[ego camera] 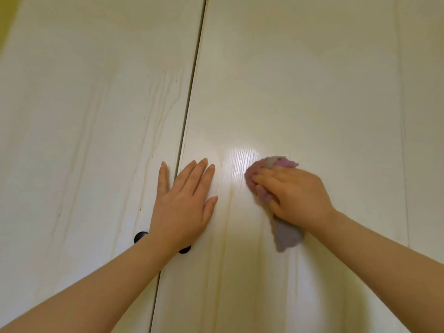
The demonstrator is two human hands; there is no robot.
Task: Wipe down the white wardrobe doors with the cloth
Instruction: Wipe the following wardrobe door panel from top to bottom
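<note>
masking both dark knobs point(140, 236) partly, flat left hand point(183, 207); right grip point(293, 193) clamped on cloth point(287, 236)

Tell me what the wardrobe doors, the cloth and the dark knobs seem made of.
Wardrobe doors: wood or wood-look laminate, white, semi-gloss; grain lines and a bright glare patch show. Cloth: soft fuzzy fabric, perhaps microfibre, purple and grey; it bunches and droops. Knobs: dark, smooth, round; metal or plastic, cannot tell, partly hidden.
</note>
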